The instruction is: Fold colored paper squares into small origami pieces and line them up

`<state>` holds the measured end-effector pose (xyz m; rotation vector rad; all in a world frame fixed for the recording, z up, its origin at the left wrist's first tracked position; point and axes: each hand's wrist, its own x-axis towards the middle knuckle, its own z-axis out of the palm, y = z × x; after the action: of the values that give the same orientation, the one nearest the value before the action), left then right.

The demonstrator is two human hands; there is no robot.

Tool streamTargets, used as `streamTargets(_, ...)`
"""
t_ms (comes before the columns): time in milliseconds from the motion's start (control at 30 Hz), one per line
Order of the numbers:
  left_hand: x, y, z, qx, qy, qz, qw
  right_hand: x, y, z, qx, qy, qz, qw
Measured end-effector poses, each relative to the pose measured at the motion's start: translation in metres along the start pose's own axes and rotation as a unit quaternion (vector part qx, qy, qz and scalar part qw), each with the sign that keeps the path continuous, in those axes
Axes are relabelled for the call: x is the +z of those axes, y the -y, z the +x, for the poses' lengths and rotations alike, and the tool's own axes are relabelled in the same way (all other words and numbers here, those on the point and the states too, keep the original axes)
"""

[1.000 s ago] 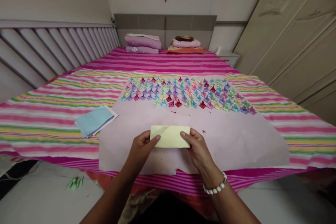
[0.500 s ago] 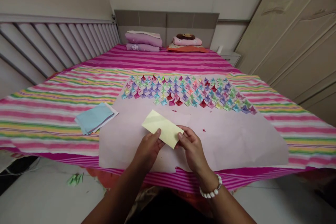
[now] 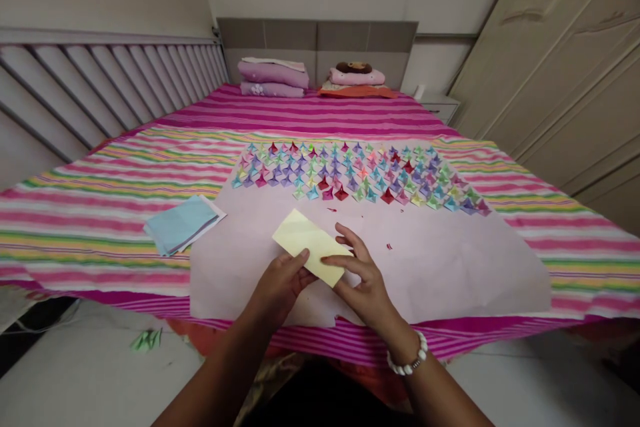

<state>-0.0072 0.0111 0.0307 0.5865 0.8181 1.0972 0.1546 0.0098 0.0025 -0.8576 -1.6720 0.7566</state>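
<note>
I am watching two bare hands over one large pale paper sheet (image 3: 450, 260) on a striped bed. The left hand (image 3: 280, 283) is pinching one pale yellow, rectangular piece of paper (image 3: 303, 237), thumb on top; its fingers are partly hiding underneath. The right hand (image 3: 367, 280) is holding its fingers spread, the index lying across the paper's right end; whether its thumb is pressing from below, I cannot tell. One white bead bracelet (image 3: 407, 369) is circling the right wrist. Beyond, dozens of small, folded, multicoloured paper pieces (image 3: 341, 193) are crowding too tightly for me to count exactly. One stack of light-blue and white paper (image 3: 183, 223) is lying left, its sheets overlapping uncountably. The frame's bottom edge is cutting off both forearms.
</note>
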Motion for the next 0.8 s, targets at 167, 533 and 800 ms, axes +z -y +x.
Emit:
streamTargets(167,0.001,0.004,-0.003,0.064,0.020,0.033,0.997,0.002,0.004,0.003,0.061,-0.040,0.096,0.993)
streamTargets(533,0.000,0.011,0.000,0.096,-0.024,0.142,0.985,0.012,0.008,0.004,0.196,-0.090,0.211,0.953)
streamTargets(800,-0.002,0.002,-0.002,0.129,0.009,0.273,0.953,0.008,0.005,0.011,0.270,-0.109,0.354,0.889)
